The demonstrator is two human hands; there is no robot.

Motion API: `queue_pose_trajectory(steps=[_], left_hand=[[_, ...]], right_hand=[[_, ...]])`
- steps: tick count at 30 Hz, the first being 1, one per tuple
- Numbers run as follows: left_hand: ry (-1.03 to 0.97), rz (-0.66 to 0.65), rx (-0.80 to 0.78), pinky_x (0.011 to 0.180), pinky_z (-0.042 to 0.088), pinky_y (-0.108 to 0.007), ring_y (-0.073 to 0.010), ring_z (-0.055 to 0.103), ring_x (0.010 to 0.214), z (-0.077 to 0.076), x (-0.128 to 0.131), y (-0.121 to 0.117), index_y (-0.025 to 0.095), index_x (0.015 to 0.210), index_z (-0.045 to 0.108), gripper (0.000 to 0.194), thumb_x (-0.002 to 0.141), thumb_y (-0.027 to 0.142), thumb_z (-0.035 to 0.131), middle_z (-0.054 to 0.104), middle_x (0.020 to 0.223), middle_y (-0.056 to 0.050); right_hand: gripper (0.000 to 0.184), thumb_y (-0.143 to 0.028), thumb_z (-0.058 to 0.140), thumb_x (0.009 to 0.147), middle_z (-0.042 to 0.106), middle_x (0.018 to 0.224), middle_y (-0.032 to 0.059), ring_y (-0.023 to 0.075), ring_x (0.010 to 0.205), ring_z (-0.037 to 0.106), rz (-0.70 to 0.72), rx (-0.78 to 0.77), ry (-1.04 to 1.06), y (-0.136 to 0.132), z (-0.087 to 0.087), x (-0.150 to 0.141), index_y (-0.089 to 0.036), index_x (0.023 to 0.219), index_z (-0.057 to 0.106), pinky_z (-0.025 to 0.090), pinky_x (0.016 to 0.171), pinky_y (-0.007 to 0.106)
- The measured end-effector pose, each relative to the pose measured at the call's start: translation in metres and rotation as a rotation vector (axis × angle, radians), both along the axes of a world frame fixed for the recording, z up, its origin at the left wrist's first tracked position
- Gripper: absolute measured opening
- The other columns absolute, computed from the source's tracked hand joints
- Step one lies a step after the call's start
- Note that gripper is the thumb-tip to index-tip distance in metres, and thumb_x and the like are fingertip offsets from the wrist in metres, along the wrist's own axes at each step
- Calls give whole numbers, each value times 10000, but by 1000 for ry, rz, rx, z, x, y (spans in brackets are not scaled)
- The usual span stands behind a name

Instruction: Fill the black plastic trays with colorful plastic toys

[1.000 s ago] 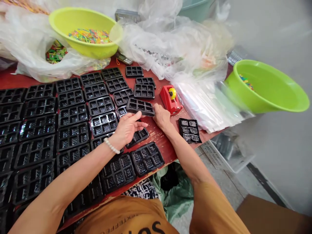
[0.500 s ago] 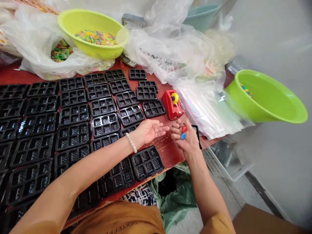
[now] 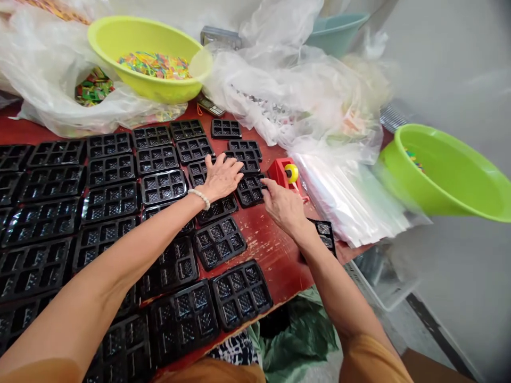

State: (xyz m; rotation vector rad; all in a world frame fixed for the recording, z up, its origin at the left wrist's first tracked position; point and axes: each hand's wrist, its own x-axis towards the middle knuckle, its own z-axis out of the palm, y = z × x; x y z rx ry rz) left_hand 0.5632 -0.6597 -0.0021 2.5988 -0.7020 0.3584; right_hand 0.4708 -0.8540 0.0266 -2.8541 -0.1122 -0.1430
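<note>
Shift: both hands, palms up half a second ago, now palm down over the trays.
Black six-cell trays [image 3: 164, 186]: rows across the table's left and middle, a few near the tape dispenser.
Left hand [image 3: 222, 176]: over the right-hand trays, fingers spread.
Right hand [image 3: 284, 206]: index fingertip at the edge of the tray beside the dispenser; other fingers hidden, grip can't be told.
Tape dispenser [image 3: 286, 175]: red, yellow roll, just beyond right hand.
Table [image 3: 275, 255]: red, scuffed pale toward front edge.
Clear plastic sleeves [image 3: 343, 197]: stacked, right side.
Lime basins: one [image 3: 159, 88] at back, one [image 3: 447, 181] far right.
Room: grey wall [image 3: 459, 69] right; white basket [image 3: 383, 298] below.
</note>
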Motion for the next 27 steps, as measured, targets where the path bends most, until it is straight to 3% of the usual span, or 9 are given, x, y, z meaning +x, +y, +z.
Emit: queue_pose_trajectory(steps=[2,5,8,15,23,27], left_hand=[[-3,-24,0,1176,117,-762,-451,480,1383,-1,-3,-1,256,1227,758,287,1003,226,581,703,1383,-160],[18,-85,3,1159,125,-765,-447,544,1277,2,-9,-2,229,1211,767,285,968,191,623,719,1336,-165],[14,-114,64,1153,140,-753,-433,583,1215,6,-16,-4,214,1192,770,266,954,178,656,718,1341,-161],[79,-51,269,1032,359,-597,-353,642,1113,13,-21,-17,237,1130,767,219,1023,232,576,701,1324,-105],[123,40,262,983,402,-556,-333,672,1073,19,-19,-28,222,1029,778,276,1044,237,503,748,1139,-110],[87,84,239,998,416,-584,-351,647,1111,31,-13,-4,216,1093,759,285,1017,195,485,752,1183,-123]], right_hand=[[436,-278,447,1082,790,1232,145,322,1037,770,17,-134,119,7,-3,2,-239,1491,594,560,807,419],[371,-327,460,1095,798,1222,140,349,1076,781,23,-221,228,10,-10,-7,-236,1395,659,567,790,416],[360,-351,491,1091,799,1229,130,355,1083,785,27,-226,268,3,-16,-23,-232,1388,657,574,796,420],[324,-312,493,1099,807,1213,98,298,1099,787,77,-187,309,-20,-19,-56,-233,1346,687,570,844,361],[259,-250,537,1057,806,1141,87,241,993,761,250,-50,272,-22,-31,-41,-223,1229,728,530,845,328],[202,-298,573,1013,758,929,52,183,775,657,234,270,195,-11,-18,-21,-197,1104,721,486,738,302]])
